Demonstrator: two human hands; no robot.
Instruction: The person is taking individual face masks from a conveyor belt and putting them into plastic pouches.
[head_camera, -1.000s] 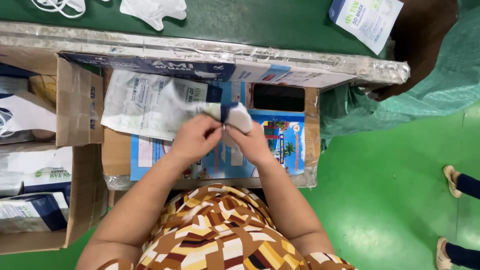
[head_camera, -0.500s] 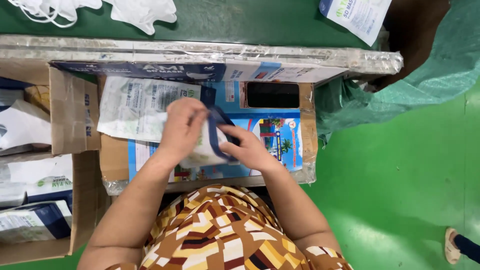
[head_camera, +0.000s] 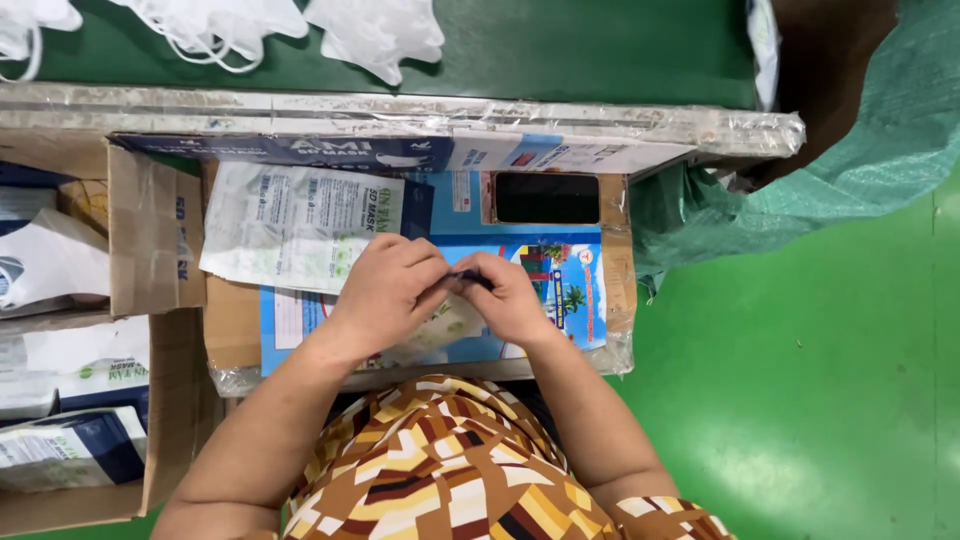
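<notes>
My left hand (head_camera: 385, 288) and my right hand (head_camera: 510, 298) meet over a flat cardboard work surface (head_camera: 232, 320), both pinching the dark-blue top edge of a mask packet (head_camera: 448, 322) that lies mostly hidden under them. The fingers of both hands are closed on that edge. A stack of white printed mask pouches (head_camera: 295, 225) lies just left of my hands. A black phone (head_camera: 546, 198) rests at the far side of the surface, beyond my right hand.
White face masks (head_camera: 372, 35) lie on the green belt (head_camera: 600, 50) above. An open carton (head_camera: 150, 240) at the left holds packed mask pouches (head_camera: 70, 450). A green sack (head_camera: 860, 150) sits at the right over green floor (head_camera: 800, 400).
The packet went from held up in front of me to pressed flat on the surface. Both hands have closed together on its upper edge. The person's feet at the right are out of view.
</notes>
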